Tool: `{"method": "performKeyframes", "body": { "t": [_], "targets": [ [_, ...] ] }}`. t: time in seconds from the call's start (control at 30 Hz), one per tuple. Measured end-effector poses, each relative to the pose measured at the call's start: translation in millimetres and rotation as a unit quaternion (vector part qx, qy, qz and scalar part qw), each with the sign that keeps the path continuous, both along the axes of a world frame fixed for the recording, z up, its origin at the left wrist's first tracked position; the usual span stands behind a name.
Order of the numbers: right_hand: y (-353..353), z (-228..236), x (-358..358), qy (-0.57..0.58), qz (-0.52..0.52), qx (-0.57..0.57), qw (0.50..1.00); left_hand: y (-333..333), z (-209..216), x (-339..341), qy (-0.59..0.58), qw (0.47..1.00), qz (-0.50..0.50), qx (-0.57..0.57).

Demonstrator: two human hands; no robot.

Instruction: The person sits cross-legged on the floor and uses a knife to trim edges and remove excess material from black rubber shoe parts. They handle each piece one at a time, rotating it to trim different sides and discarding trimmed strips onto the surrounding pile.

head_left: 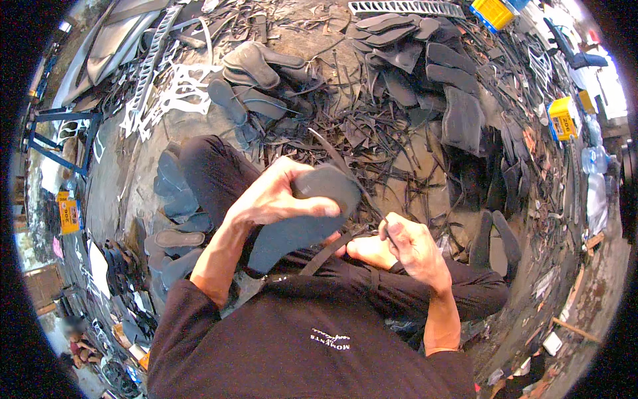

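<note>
My left hand (282,196) is closed on a dark grey shoe sole (329,186), thumb on top and fingers beneath. The sole is tilted over my lap. A long, thin, curved dark strip (339,159) with a pale tip passes along the sole's far right edge and runs down to my right hand (412,246). That hand is a fist around the strip's lower end; whether it is a cut-off edge or a blade I cannot tell. Below the held sole lies a larger blue-grey sheet (286,239) across my leg. A brownish strip (325,254) hangs beside it.
Dark offcuts (345,126) litter the floor ahead. Soles lie heaped at the far left (256,70), far right (399,40) and beside my left knee (176,193). My bare foot (372,253) is just left of my right hand. A blue metal frame (63,120) stands at left.
</note>
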State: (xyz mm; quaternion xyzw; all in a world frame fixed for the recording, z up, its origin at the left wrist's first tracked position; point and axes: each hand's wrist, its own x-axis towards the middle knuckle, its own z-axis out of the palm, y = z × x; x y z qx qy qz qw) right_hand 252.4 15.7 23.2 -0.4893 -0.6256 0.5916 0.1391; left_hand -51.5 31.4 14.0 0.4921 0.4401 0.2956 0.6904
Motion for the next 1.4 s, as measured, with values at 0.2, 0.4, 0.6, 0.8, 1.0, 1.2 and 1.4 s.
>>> {"method": "performKeyframes", "body": {
  "t": [0.2,0.4,0.6,0.8,1.0,1.2,1.4],
  "targets": [
    [19.3,-46.7,-22.5,0.063,0.035,-0.071,0.995,-35.4,-25.1,58.7,0.095,0.933,-0.235,0.254],
    [28.0,-52.3,10.6,0.209,-0.244,-0.161,0.933,1.0,-36.6,-15.8,-0.058,0.832,0.551,0.044],
    [-13.8,-68.3,-59.3,0.11,-0.123,-0.052,0.985,-26.1,-66.8,31.1,-0.147,0.787,0.598,-0.042],
    [-57.7,-86.2,-69.7,0.011,-0.076,0.072,0.994,-33.3,-68.5,37.6,-0.225,0.737,0.635,-0.058],
    [-69.5,-64.5,-55.1,-0.001,-0.06,0.139,0.988,-34.1,-68.3,37.9,-0.224,0.743,0.629,-0.046],
    [-77.4,-89.2,-65.7,-0.014,-0.066,0.148,0.987,-32.9,-63.3,40.1,-0.221,0.738,0.634,-0.061],
    [-21.2,-64.2,-106.4,0.048,-0.055,0.074,0.995,-60.0,-74.0,34.3,-0.194,0.776,0.593,-0.094]
  ]
}}
